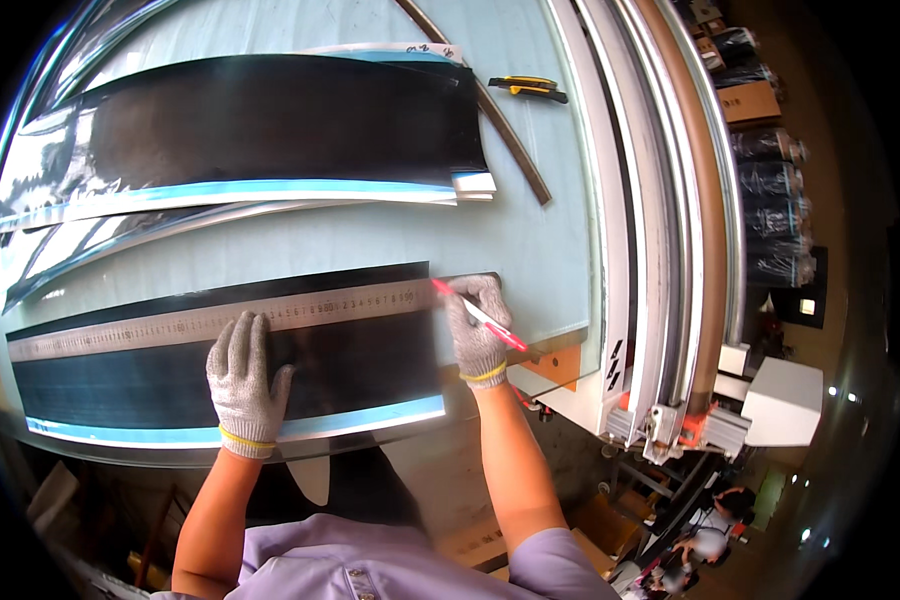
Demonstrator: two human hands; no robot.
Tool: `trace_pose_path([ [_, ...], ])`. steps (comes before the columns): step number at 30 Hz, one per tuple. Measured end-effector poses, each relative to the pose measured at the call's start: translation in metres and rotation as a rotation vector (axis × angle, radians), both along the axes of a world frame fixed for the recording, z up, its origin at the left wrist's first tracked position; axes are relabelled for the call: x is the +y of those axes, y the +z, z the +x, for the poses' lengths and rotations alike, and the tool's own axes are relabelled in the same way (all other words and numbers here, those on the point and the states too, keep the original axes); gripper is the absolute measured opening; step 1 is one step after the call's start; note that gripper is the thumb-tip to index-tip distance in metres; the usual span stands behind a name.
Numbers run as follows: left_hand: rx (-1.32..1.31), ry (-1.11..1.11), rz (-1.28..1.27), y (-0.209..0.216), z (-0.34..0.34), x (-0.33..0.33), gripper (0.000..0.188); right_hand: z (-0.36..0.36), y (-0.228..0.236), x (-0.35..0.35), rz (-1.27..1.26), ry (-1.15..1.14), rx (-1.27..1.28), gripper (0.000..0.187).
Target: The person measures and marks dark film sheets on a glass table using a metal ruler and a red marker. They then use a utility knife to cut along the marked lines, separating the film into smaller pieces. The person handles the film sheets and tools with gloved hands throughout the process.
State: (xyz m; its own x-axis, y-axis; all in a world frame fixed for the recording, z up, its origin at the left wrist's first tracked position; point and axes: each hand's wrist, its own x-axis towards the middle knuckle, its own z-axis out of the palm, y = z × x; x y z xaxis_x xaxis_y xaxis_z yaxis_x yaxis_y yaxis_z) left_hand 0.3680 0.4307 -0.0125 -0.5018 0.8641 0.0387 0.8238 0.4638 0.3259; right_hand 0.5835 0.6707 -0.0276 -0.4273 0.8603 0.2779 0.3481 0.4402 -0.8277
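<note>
A long steel ruler (150, 329) lies lengthwise across a glossy black sheet (370, 352) with a blue and white lower edge. My left hand (245, 380), in a grey knit glove, rests flat on the sheet, its fingertips reaching the ruler and its fingers stretched out. At the sheet's right end, my gloved right hand (478, 325) is closed around a red and white pen (492, 326). The pen's red tip is near the ruler's end and the sheet's right edge. The right palm side and part of the ruler's end are hidden.
Farther back on the glass-topped table (370, 228) lies a stack of black sheets (290, 125). A yellow and black utility knife (528, 89) and a thin metal bar (515, 140) are right of it. Long machine rails (660, 200) border the table's right; wrapped rolls (770, 215) stand beyond.
</note>
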Motion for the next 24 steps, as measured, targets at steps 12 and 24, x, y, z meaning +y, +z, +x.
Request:
trace_pose_path([
  [12, 0.064, 0.007, -0.038, -0.004, 0.004, 0.001, 0.073, -0.01, -0.017, 0.037, -0.002, 0.291, 0.06, 0.008],
  [24, 0.107, -0.012, -0.06, -0.007, 0.003, 0.001, 0.067, -0.011, -0.016, 0.038, 0.015, 0.285, 0.004, 0.01],
])
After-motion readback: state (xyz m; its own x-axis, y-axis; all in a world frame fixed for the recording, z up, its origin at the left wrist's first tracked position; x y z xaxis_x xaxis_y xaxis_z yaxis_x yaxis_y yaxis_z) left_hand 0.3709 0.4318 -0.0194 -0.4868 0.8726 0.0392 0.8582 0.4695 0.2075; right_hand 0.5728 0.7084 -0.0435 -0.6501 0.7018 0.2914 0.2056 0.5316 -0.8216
